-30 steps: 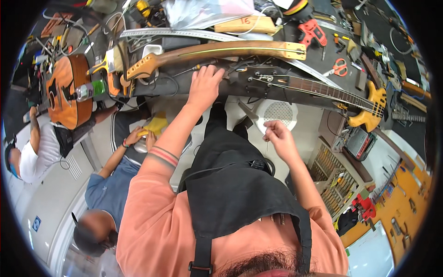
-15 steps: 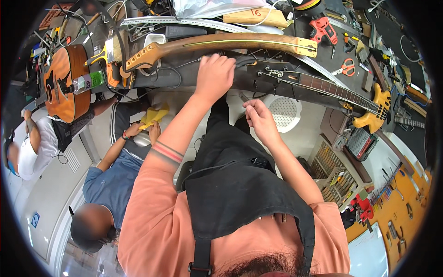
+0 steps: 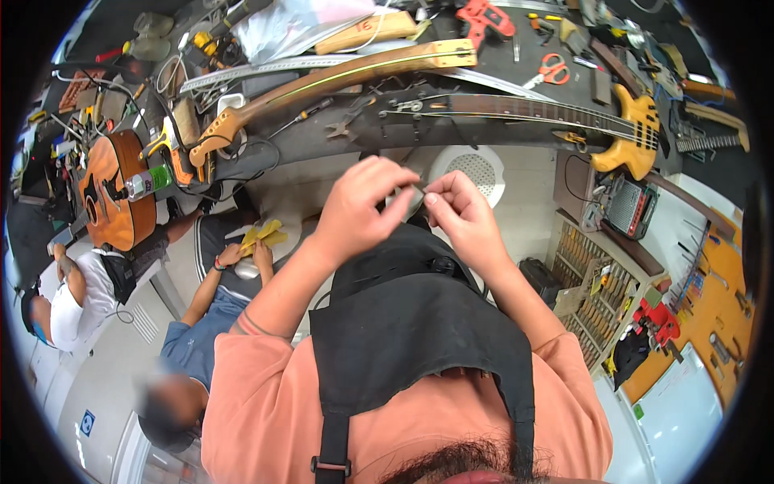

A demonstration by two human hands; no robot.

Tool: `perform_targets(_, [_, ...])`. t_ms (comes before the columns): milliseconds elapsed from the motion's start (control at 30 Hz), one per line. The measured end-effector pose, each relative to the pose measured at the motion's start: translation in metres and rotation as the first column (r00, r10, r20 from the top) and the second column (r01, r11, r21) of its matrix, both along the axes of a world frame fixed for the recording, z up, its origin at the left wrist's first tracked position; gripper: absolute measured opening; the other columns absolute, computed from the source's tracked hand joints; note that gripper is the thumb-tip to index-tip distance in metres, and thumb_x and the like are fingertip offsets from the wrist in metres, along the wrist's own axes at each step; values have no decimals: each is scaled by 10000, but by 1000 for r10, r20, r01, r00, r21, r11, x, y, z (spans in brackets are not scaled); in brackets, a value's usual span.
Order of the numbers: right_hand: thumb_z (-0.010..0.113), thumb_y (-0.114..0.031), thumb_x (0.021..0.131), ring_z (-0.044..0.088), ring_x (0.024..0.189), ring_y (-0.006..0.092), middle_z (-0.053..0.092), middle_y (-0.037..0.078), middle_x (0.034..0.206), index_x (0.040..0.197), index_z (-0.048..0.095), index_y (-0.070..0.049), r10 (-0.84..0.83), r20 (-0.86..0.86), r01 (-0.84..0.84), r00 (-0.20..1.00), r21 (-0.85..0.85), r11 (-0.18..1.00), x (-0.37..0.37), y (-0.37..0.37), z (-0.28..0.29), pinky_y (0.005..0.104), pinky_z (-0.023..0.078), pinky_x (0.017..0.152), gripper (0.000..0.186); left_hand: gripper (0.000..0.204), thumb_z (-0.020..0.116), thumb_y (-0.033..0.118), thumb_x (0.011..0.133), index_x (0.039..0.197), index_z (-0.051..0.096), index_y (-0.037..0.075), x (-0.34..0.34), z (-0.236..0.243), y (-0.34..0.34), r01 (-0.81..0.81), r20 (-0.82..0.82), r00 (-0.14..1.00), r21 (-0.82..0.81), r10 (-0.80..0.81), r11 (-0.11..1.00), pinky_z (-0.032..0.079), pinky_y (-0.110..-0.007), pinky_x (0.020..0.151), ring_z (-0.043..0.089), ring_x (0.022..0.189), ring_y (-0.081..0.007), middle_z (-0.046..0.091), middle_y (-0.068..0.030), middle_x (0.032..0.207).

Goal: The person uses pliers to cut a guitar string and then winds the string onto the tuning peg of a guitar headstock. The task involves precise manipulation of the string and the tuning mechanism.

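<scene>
My right hand (image 3: 461, 211) is closed in a pinch on a small flat grey piece (image 3: 415, 198), held above my lap in front of the bench. From the other side my left hand (image 3: 363, 208) closes round the same piece with thumb and curled fingers, somewhat smeared by motion. What the piece is cannot be made out. On the bench beyond lie pliers (image 3: 343, 127), a screwdriver (image 3: 308, 111) and a long wooden guitar neck (image 3: 339, 79). A bass guitar (image 3: 633, 129) rests at the right, its neck reaching toward the middle.
Orange scissors (image 3: 554, 69) and a red power tool (image 3: 485, 22) lie at the back. An acoustic guitar (image 3: 121, 189) and a bottle (image 3: 150, 183) stand at the left. Nearby, a co-worker (image 3: 189, 343) holds a yellow cloth (image 3: 264, 235). A white perforated stool (image 3: 470, 173) stands below the bench.
My left hand has left the bench tools and come back toward me to meet the right hand. The view has shifted, so the bench items appear farther left.
</scene>
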State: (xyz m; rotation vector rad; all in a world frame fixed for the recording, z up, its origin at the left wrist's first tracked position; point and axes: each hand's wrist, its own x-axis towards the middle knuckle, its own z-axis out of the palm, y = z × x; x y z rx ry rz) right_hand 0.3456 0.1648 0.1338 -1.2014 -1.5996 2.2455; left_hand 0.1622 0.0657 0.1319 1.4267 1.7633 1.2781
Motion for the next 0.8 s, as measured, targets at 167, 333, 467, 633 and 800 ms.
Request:
perform_targets(167, [674,-101,965,658,718,156,702,82,822,986,631,-21,65,80,-90,995,376,922,61,5,60,311,522,676,93,181,752,2,758,919,685,48,62,51,10,146,-294,949,79,-117,986,505,-396,706,637,778,-291,675,-86,875])
perform_targets(333, [697,-106,926,689,707,283,704,124,805,976,643,-46,69,98,-115,993,612,782,133,3,95,362,529,648,95,230,753,17,696,896,653,67,133,83,16,249,-475,867,151,-151,957,466,-382,667,610,757,-256,630,-54,862])
perform_targets(467, [702,-73,917,583,599,148,645,88,724,967,650,-20,67,80,-103,995,665,739,183,-2,105,303,470,572,89,208,732,5,692,863,634,72,184,101,13,258,-526,833,101,-168,961,460,-376,670,608,761,-252,624,-55,849])
perform_targets(633, [702,-105,920,630,606,211,666,108,734,962,655,-37,69,41,-77,997,719,690,222,-8,111,335,493,587,93,180,729,11,716,844,616,66,227,115,4,226,-535,831,69,-156,972,461,-378,672,612,764,-259,626,-64,845])
perform_targets(800, [687,-180,910,705,721,321,709,120,781,945,647,-100,18,102,-89,995,757,647,244,-11,116,416,542,643,96,148,723,34,747,839,610,64,250,119,8,224,-564,809,37,-164,974,468,-383,686,620,779,-270,617,-73,835])
